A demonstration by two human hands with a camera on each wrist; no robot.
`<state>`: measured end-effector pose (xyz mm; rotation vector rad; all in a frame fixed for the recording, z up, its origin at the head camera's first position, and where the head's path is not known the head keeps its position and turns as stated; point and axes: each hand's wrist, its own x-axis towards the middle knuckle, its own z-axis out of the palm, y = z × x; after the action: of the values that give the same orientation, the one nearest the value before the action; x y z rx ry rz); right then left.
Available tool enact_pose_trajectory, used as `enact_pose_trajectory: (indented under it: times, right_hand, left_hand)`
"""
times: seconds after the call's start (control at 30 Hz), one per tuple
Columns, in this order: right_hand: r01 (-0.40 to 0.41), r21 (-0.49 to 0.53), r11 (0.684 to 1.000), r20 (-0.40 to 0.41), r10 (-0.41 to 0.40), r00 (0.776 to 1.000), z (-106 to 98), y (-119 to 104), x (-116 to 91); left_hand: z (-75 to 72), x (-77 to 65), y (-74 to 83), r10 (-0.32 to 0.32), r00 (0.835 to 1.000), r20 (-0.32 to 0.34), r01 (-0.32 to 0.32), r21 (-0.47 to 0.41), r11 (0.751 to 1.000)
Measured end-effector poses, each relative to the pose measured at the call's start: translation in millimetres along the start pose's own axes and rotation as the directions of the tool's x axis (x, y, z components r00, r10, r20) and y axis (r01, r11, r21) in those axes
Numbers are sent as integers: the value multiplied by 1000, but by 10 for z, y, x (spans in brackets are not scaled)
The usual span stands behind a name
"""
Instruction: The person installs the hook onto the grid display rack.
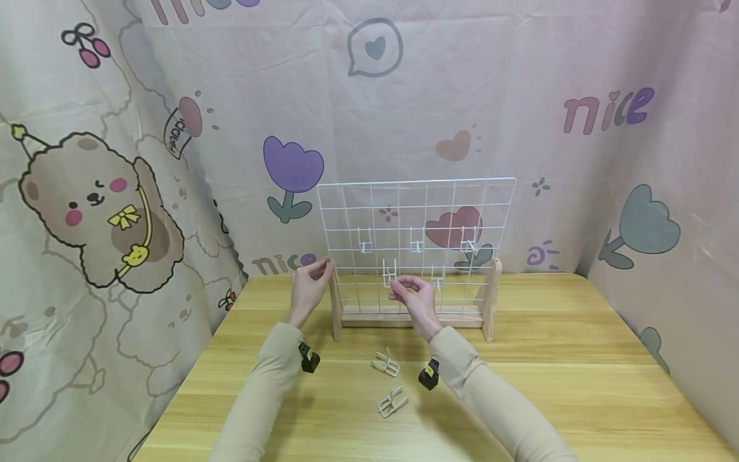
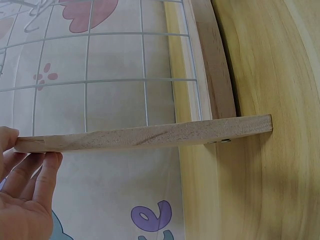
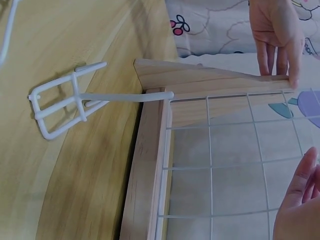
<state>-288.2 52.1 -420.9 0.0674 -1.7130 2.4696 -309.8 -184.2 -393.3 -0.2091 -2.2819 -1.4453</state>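
My left hand [image 1: 310, 289] pinches the top of the left wooden upright [image 2: 150, 135], fingers on one side and thumb on the other. That upright holds up a white wire grid panel [image 1: 369, 218]. In front of the panel, my right hand [image 1: 417, 300] has thumb and fingertips drawn together at the lower right corner of a white wire hook [image 1: 389, 273], pinching it against the grid. The right wrist view shows part of this hand [image 3: 302, 200] at its right edge, with the hook out of sight.
Several other white hooks hang on the grid, among them a left one [image 1: 365, 246] and a lower one [image 1: 437, 282]. Two loose hooks [image 1: 385, 364] lie on the wooden table [image 1: 537, 398] before the stand. A wooden base bar [image 1: 369, 317] joins the uprights. Patterned cloth [image 1: 369, 128] hangs behind.
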Motion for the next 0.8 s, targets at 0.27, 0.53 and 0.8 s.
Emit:
enact_pose_trajectory:
  times: [0.27, 0.53, 0.8]
  right_hand:
    - [-16, -5, 1000, -1, 16, 1000, -3, 17, 14]
    - [-24, -7, 1000, -6, 24, 1000, -6, 21, 43]
    - [-35, 11, 999, -18, 35, 999, -12, 57, 44]
  left_hand:
    - [0, 6, -10, -13, 1000, -4, 13, 4, 1000]
    - [-3, 3, -3, 2, 1000, -12, -2, 6, 1000]
    - [-4, -3, 5, 7, 1000, -9, -7, 4, 1000]
